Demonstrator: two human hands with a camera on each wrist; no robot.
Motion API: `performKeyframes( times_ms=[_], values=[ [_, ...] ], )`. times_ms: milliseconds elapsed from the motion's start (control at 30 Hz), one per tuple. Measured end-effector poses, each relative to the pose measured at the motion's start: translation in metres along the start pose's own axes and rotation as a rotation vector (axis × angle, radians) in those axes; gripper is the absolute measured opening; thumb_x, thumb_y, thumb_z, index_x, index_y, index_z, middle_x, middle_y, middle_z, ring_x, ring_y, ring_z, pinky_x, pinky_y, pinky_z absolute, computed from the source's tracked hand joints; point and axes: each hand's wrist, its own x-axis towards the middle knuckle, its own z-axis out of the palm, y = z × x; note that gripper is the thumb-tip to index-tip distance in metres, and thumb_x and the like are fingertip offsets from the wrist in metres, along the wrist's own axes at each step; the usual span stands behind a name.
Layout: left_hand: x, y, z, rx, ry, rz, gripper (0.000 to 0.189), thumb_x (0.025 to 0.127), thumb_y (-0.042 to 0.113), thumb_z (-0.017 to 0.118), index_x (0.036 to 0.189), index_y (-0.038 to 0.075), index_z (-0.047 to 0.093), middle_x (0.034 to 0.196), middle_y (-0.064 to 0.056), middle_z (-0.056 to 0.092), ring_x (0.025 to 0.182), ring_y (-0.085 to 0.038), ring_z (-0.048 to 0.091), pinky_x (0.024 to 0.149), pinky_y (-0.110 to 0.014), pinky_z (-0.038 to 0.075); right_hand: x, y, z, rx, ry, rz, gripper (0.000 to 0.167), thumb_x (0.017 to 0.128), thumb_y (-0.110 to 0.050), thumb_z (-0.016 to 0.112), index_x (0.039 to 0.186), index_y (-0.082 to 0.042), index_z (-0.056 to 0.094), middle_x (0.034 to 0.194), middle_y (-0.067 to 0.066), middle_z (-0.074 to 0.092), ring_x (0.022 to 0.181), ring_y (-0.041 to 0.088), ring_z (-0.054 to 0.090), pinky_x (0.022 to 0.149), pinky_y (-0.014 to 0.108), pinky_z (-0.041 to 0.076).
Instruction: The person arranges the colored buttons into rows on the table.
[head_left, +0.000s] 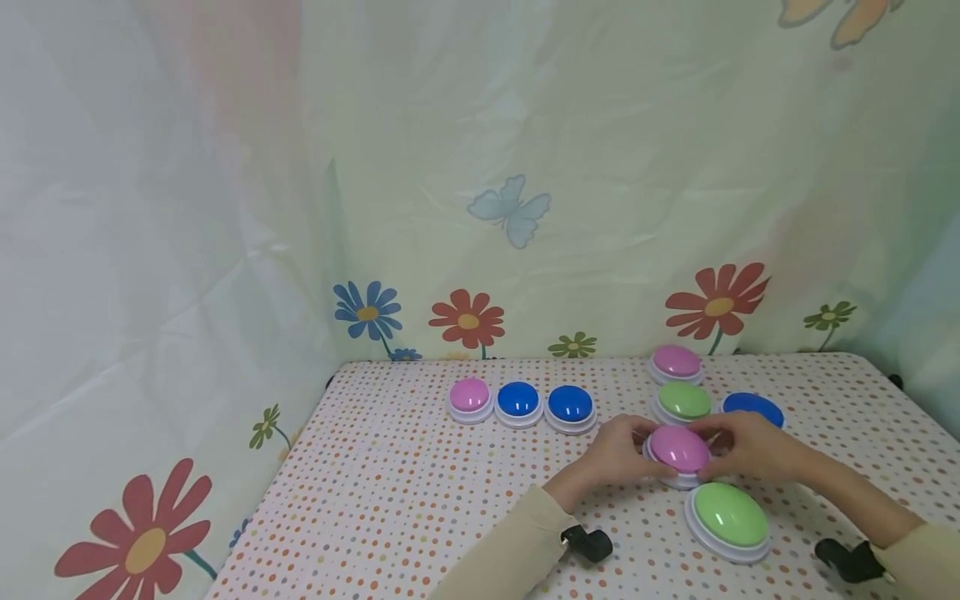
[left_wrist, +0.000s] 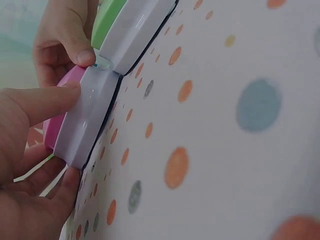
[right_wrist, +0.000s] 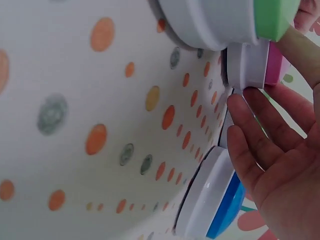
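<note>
Between my two hands is a pink push button (head_left: 679, 448), domed with a white round base, low on the dotted table. My left hand (head_left: 618, 451) holds its left side, thumb at the front edge and fingers behind. On the opposite side my right hand (head_left: 750, 448) grips the same base, its thumb (left_wrist: 85, 57) at the rim in the left wrist view. A green button (head_left: 730, 515) lies just in front of the pink one. Close behind it sits another green button (head_left: 685, 401). A blue button (head_left: 753, 408) is partly hidden behind my right hand.
At the back of this column stands another pink button (head_left: 677, 362). To the left, a pink button (head_left: 469, 395) and two blue buttons, one in the middle (head_left: 518, 400) and one at right (head_left: 571, 404), form a row. A flowered curtain (head_left: 600, 208) hangs behind the table.
</note>
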Motion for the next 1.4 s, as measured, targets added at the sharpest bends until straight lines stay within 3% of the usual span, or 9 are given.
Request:
performKeyframes(
  times_ms=[167, 267, 433, 800, 1067, 1400],
  values=[
    [-0.004, 0.000, -0.005, -0.048, 0.015, -0.021, 0.053, 0.076, 0.020, 0.085, 0.123, 0.013, 0.063, 0.108, 0.011, 0.062, 0.092, 0.003, 0.055, 0.075, -0.015, 0.047, 0.008, -0.005, -0.002, -0.037, 0.007, -0.026, 0.068, 0.070, -0.036, 0.086, 0.121, 0.004, 0.063, 0.103, 0.006, 0.067, 0.083, 0.014, 0.061, 0.065, 0.024, 0.052],
    [-0.007, 0.000, -0.010, -0.060, 0.024, -0.032, 0.051, 0.076, 0.020, 0.084, 0.123, 0.012, 0.063, 0.107, 0.011, 0.062, 0.091, 0.002, 0.056, 0.074, -0.015, 0.048, 0.013, -0.010, -0.003, -0.060, 0.019, 0.000, 0.068, 0.068, -0.037, 0.087, 0.120, 0.001, 0.064, 0.101, 0.002, 0.067, 0.083, 0.014, 0.062, 0.065, 0.024, 0.052],
    [-0.012, -0.002, -0.018, -0.058, 0.032, -0.014, 0.052, 0.078, 0.020, 0.083, 0.125, 0.011, 0.061, 0.112, 0.010, 0.062, 0.095, 0.001, 0.056, 0.076, -0.015, 0.048, 0.020, -0.018, -0.003, -0.096, 0.027, -0.028, 0.063, 0.070, -0.035, 0.087, 0.118, 0.000, 0.065, 0.102, 0.003, 0.067, 0.085, 0.018, 0.062, 0.066, 0.025, 0.052],
    [-0.024, -0.011, -0.042, -0.085, 0.063, -0.018, 0.055, 0.078, 0.020, 0.083, 0.127, 0.010, 0.060, 0.113, 0.011, 0.061, 0.098, 0.001, 0.056, 0.079, -0.016, 0.048, 0.037, -0.041, 0.004, -0.052, 0.012, -0.043, 0.061, 0.073, -0.038, 0.084, 0.120, -0.004, 0.064, 0.106, 0.004, 0.067, 0.091, 0.021, 0.062, 0.073, 0.037, 0.055],
    [-0.036, -0.017, -0.065, -0.085, 0.053, -0.005, 0.055, 0.078, 0.019, 0.084, 0.127, 0.011, 0.061, 0.112, 0.012, 0.061, 0.097, 0.000, 0.056, 0.080, -0.017, 0.049, 0.046, -0.064, 0.014, -0.072, 0.065, -0.090, 0.064, 0.071, -0.038, 0.086, 0.119, -0.002, 0.066, 0.102, 0.003, 0.068, 0.088, 0.021, 0.063, 0.067, 0.027, 0.055],
    [-0.059, -0.025, -0.104, -0.075, 0.058, 0.016, 0.055, 0.079, 0.019, 0.083, 0.128, 0.010, 0.059, 0.113, 0.008, 0.060, 0.101, -0.003, 0.057, 0.086, -0.020, 0.049, 0.070, -0.097, 0.024, -0.061, 0.056, -0.096, 0.063, 0.071, -0.038, 0.086, 0.119, -0.003, 0.065, 0.101, 0.001, 0.067, 0.089, 0.021, 0.062, 0.069, 0.031, 0.055]
  ],
)
